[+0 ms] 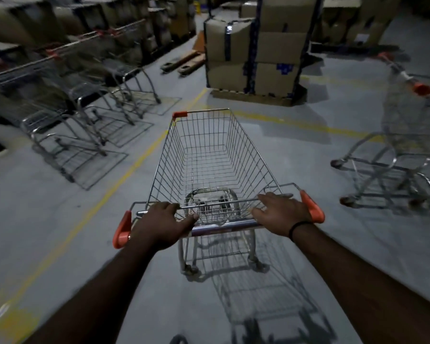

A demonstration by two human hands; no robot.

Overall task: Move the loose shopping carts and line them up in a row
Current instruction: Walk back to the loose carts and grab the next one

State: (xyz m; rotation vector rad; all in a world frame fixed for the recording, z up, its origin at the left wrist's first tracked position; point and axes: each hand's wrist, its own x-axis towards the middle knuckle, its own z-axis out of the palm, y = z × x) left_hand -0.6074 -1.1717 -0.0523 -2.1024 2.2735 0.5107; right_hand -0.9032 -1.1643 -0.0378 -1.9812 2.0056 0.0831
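Observation:
A wire shopping cart (209, 155) with orange corner caps stands straight in front of me on the grey floor, its basket holding nothing. My left hand (163, 223) grips the left part of its chrome handle bar (224, 225). My right hand (282, 211) lies on the right part of the bar, fingers reaching forward over the basket's rear rim. A row of several carts (85, 95) is lined up at the left, beyond a yellow floor line. Another loose cart (397, 145) stands apart at the right.
A pallet stacked with cardboard boxes (253, 53) stands ahead, just past a yellow line (124, 175). A pallet jack's forks (184, 62) lie to its left. More boxes line the back wall and left side. Open floor lies between the row and the loose cart.

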